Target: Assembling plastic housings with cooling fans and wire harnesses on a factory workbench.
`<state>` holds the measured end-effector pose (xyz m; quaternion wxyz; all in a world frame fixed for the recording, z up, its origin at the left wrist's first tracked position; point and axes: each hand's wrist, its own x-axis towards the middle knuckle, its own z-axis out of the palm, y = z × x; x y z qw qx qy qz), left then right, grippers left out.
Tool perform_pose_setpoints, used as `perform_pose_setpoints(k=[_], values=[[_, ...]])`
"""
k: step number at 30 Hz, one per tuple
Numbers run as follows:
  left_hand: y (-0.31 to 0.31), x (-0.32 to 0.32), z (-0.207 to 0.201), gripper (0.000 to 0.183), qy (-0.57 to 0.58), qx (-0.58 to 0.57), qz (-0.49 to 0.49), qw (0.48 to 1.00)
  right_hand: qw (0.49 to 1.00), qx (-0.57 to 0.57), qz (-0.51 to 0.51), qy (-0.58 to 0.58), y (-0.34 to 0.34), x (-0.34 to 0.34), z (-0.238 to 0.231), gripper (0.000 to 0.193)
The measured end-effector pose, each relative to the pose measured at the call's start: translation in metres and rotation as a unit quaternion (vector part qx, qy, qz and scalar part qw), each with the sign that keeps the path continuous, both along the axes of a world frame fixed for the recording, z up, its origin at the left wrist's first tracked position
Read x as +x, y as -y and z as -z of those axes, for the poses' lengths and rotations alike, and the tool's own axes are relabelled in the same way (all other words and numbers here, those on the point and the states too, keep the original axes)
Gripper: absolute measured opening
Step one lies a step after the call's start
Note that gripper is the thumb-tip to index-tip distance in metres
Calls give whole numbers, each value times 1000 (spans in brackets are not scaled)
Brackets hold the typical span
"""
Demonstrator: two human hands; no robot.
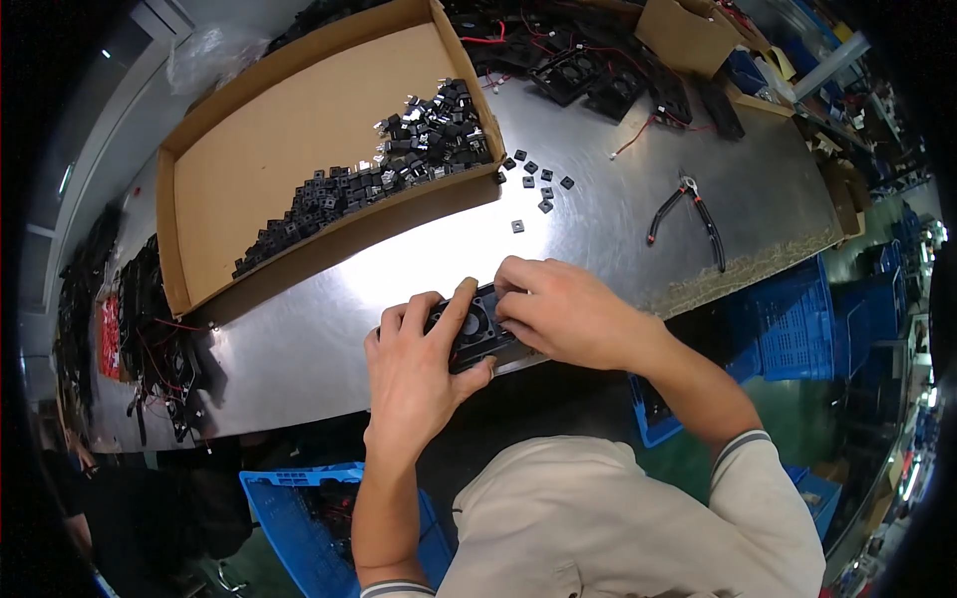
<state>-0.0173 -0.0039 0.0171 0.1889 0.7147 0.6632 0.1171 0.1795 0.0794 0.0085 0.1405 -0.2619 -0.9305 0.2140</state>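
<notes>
Near the front edge of the metal table lies a black cooling fan [473, 325] in a rectangular frame. My left hand [411, 361] grips it, fingers across the far side and thumb along the near side. Over the fan's right end, my right hand [568, 314] is closed, its fingertips pinched against the frame. Whatever those fingertips hold is hidden. Beyond the hands, several small black square pieces [530, 168] are scattered beside a shallow cardboard box [284, 125]. A heap of small black parts with metal bits [424, 140] fills the box's near right side.
Pliers with black handles [688, 184] lie spread on the right of the table [608, 234]. More black fans with red wires [568, 75] are piled at the back, others [164, 349] at the left. Blue crates [793, 324] stand below the right edge, another blue crate [289, 518] below the front.
</notes>
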Motion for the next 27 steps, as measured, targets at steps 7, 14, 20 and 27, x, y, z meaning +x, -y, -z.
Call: perform_pose_setpoints(k=[7,14,20,27], values=[[1,-1,3,79,0,12,-6,1000,999,-30,-3,-18,-6,-2,-2,12],[-4,-1,8,79,5,36,4,999,1000,-3,-25,11,-10,-5,2,12],[-1,1,7,79,-8,51,2,999,1000,-5,-24,14,-9,-4,0,14],[0,3,4,77,-15,22,-15,1000,964,-156,157,-148,-52,18,7,23]])
